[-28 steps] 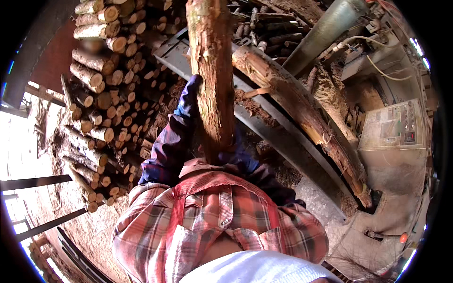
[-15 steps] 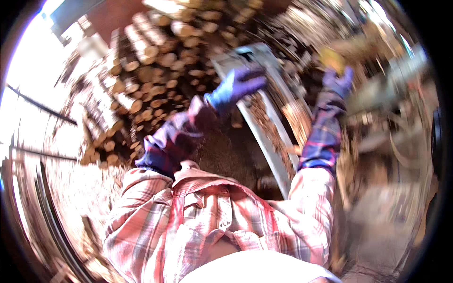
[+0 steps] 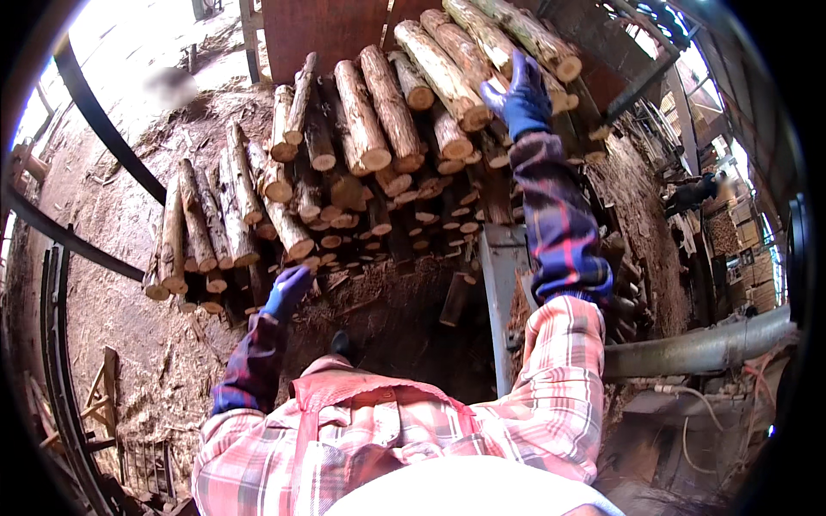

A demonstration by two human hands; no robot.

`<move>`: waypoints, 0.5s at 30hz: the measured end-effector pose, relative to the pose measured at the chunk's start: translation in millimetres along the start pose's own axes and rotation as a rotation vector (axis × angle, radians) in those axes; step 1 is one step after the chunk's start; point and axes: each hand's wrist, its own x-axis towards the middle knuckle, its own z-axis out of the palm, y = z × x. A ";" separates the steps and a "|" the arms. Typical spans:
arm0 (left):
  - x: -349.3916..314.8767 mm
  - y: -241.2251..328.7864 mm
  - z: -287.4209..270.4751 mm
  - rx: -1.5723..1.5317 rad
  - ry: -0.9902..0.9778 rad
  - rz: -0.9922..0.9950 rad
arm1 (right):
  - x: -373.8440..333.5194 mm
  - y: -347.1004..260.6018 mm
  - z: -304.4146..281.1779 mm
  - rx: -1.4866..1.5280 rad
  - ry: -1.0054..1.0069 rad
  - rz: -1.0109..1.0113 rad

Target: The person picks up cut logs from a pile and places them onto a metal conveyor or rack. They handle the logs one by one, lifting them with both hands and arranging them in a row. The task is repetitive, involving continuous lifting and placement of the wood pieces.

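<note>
A large pile of cut logs (image 3: 365, 120) with bark on their sides and pale sawn ends faces me. My right hand (image 3: 521, 96), in a blue-purple glove, reaches up to the top right of the pile. Its thumb and fingers are spread against the log ends, touching or very near a thick log (image 3: 443, 76). Lower and to the left, my left hand (image 3: 287, 291), gloved alike, hangs just below the end of another log (image 3: 288, 228). Its fingers look loosely stretched, with nothing seen in them.
A grey metal trough (image 3: 499, 297) stands below my right forearm. To the right runs a thick metal pipe (image 3: 701, 351), with hoses beneath it. Dark metal bars (image 3: 107, 129) cross the left side. Bark scraps cover the ground (image 3: 163, 370). Another person (image 3: 695, 193) is far off at right.
My view has swung from the metal trough to the log pile. My right hand has left a blurred yellow thing and reached up to the logs; my left hand has lowered to the left.
</note>
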 end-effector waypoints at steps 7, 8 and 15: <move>9.1 -17.8 -15.9 -0.114 0.113 -0.210 | 108.7 -17.5 38.3 -0.488 -0.538 0.511; 18.0 -13.2 -5.2 -0.105 0.087 -0.200 | 110.9 -22.6 36.5 -0.542 -0.598 0.499; 108.2 85.5 121.6 0.322 -0.341 0.518 | 9.1 -61.9 -18.3 -0.453 -0.368 0.132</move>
